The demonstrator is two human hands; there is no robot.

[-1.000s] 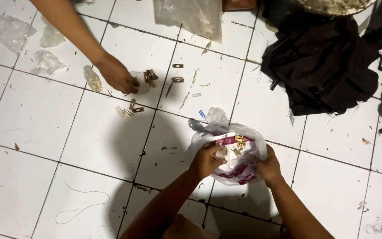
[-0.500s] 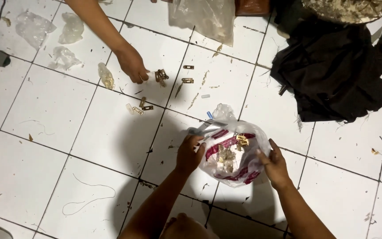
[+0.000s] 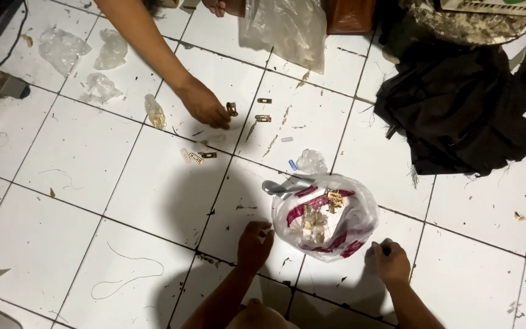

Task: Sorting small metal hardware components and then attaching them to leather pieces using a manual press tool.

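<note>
Both hands palms down, L (image 3: 254, 245) & R (image 3: 389, 262), fingers loose.

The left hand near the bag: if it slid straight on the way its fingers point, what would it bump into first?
The left hand points up and slightly right across the white tiled floor. Most likely it would first brush the left edge of the clear plastic bag of small brass parts; it could just slip past it.

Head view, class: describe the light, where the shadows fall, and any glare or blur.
Head view: hard light from behind the camera; a dark shadow pools on the white tiled floor above the left hand; the plastic bag of brass pieces shines with mild glare beside the right hand; the black cloth is nearly detail-less; focus is fairly sharp.
</note>
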